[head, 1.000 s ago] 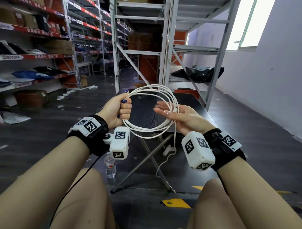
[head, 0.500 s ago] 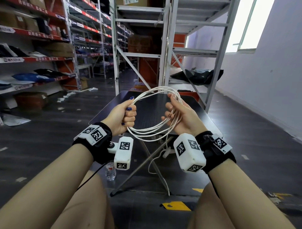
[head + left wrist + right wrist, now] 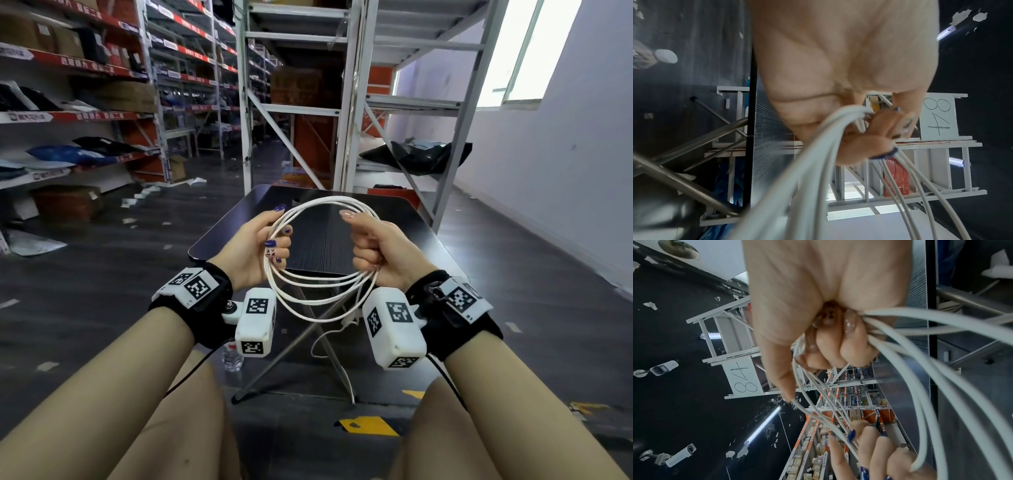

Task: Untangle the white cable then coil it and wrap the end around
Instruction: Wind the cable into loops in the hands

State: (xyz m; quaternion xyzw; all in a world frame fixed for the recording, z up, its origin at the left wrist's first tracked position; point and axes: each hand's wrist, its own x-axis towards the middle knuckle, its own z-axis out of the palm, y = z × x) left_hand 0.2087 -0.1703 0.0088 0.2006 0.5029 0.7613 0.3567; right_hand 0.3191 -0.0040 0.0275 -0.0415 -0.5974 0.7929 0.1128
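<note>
Now fisted round the coil's (image 3: 320,253) right side, right hand (image 3: 383,251), open 1 s ago. Left hand (image 3: 255,248) clenching the opposite side. Wrapping the loose tail (image 3: 337,334) likely next.

A handwritten number "84" stands on a white panel (image 3: 938,117) fixed to the end of a grey shelving rack; the same panel (image 3: 744,376) shows in the right wrist view. Red label strips (image 3: 85,65) along the shelf edges carry white characters, too small and blurred to read. The white wrist units (image 3: 257,320) bear black-and-white square code markers, not lettering.
</note>
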